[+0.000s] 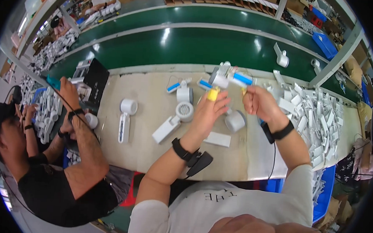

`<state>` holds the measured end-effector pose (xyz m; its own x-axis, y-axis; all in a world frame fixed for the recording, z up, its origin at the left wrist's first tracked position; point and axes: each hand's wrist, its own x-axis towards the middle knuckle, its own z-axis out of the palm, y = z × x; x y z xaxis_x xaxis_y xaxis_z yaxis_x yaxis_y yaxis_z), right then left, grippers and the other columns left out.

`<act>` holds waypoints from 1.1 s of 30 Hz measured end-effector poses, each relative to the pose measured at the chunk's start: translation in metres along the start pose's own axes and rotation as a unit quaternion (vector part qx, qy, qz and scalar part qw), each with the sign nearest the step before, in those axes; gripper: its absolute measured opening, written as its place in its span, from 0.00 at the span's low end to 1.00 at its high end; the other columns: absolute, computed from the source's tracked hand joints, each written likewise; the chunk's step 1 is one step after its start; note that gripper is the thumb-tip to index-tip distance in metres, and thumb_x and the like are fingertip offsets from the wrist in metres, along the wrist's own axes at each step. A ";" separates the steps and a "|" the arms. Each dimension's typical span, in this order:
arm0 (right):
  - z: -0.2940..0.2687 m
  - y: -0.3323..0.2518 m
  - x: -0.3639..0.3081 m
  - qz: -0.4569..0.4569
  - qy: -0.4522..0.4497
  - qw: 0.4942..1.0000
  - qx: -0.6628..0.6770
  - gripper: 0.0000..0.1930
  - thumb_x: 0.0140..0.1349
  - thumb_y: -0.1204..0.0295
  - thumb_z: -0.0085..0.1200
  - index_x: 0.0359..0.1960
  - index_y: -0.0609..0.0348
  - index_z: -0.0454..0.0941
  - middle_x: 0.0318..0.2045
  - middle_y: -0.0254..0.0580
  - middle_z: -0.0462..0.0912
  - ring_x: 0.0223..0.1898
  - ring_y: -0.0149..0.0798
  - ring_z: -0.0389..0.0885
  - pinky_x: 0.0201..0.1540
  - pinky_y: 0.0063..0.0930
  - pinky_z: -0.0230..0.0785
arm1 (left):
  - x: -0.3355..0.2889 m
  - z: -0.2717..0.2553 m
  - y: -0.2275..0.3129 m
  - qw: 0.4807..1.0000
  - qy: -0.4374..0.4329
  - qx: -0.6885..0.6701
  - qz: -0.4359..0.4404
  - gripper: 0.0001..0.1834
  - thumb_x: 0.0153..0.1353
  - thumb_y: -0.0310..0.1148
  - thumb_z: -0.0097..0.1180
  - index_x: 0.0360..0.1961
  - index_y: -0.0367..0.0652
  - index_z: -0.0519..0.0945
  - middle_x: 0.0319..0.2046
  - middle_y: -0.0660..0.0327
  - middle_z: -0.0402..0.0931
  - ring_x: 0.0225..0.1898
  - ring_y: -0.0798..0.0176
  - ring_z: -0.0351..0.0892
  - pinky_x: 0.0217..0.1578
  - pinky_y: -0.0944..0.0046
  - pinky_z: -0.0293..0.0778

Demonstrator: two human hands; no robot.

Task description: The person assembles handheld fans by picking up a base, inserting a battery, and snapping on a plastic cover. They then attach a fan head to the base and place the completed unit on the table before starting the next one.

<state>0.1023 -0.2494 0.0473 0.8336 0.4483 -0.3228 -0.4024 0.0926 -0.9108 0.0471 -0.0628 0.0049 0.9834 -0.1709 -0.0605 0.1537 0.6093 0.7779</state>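
Note:
My left hand [207,113] is raised over the bench with its fingers apart. A yellow patch [213,94] covers a fingertip on it, perhaps a finger cot or tape. To its right, my right hand [258,104] has its fingers curled into a pinch; a small yellow bit [244,91] shows at the tips, and what they hold cannot be made out. Just beyond the hands lie a blue battery cell [242,79] and a white handheld fan [219,78]. Under them are another fan's round head [235,120] and a flat white cover [217,139].
Several white fans lie leftward, including one with a long handle [166,130] and one with its handle opened [124,128]. White plastic parts [308,118] heap at right. Beyond runs a green conveyor [198,43]. A co-worker [61,173] sits close on the left beside a black box [96,84].

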 end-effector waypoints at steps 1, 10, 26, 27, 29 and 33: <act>0.011 0.008 -0.022 -0.007 -0.011 0.999 -0.042 0.19 0.62 0.64 0.35 0.16 0.60 0.69 0.12 0.39 0.73 0.11 0.29 0.67 0.14 0.18 0.58 | -0.001 0.010 -0.005 0.998 -0.001 -0.032 0.062 0.23 0.66 0.43 0.40 0.54 0.37 0.60 0.49 0.50 0.69 0.50 0.57 0.72 0.50 0.60 0.68; 0.011 0.054 -0.117 -0.332 0.068 0.815 -0.470 0.15 0.55 0.67 0.55 0.38 0.62 0.69 0.29 0.44 0.75 0.30 0.36 0.73 0.35 0.27 0.66 | -0.054 0.034 -0.001 0.986 -0.077 -0.094 0.112 0.10 0.64 0.33 0.41 0.43 0.39 0.63 0.35 0.49 0.73 0.37 0.54 0.76 0.41 0.54 0.73; -0.018 0.024 -0.106 -0.617 0.033 0.502 -0.606 0.23 0.35 0.81 0.64 0.36 0.54 0.69 0.44 0.45 0.73 0.42 0.50 0.75 0.48 0.43 0.68 | -0.081 0.023 -0.015 0.965 -0.132 -0.019 -0.226 0.12 0.56 0.30 0.48 0.42 0.37 0.68 0.34 0.55 0.75 0.32 0.63 0.79 0.28 0.66 0.74; -0.018 0.023 -0.105 -0.613 0.027 0.505 -0.607 0.23 0.35 0.81 0.64 0.36 0.54 0.69 0.44 0.45 0.73 0.42 0.50 0.75 0.48 0.43 0.68 | -0.084 0.025 -0.017 0.975 -0.128 0.080 -0.163 0.12 0.56 0.30 0.48 0.41 0.37 0.67 0.33 0.55 0.75 0.29 0.64 0.77 0.26 0.66 0.73; -0.017 0.021 -0.104 -0.572 0.058 0.491 -0.655 0.23 0.35 0.81 0.63 0.36 0.54 0.68 0.43 0.44 0.75 0.42 0.48 0.77 0.47 0.45 0.69 | -0.088 0.031 -0.015 0.973 -0.119 0.173 -0.098 0.12 0.56 0.30 0.47 0.40 0.37 0.67 0.33 0.56 0.75 0.26 0.65 0.76 0.25 0.67 0.71; -0.016 0.030 -0.105 -0.565 0.077 0.490 -0.659 0.23 0.35 0.81 0.63 0.35 0.53 0.68 0.43 0.43 0.75 0.45 0.49 0.76 0.50 0.46 0.66 | -0.089 0.032 -0.016 0.934 -0.109 0.338 -0.043 0.08 0.56 0.27 0.48 0.38 0.39 0.68 0.28 0.62 0.74 0.24 0.73 0.73 0.24 0.71 0.68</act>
<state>0.0087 -0.3083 0.0493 0.3027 0.6912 0.6563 0.8584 -0.4969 0.1274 -0.0463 -0.0821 0.0183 0.9156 -0.3960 -0.0694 0.0628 -0.0295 0.9976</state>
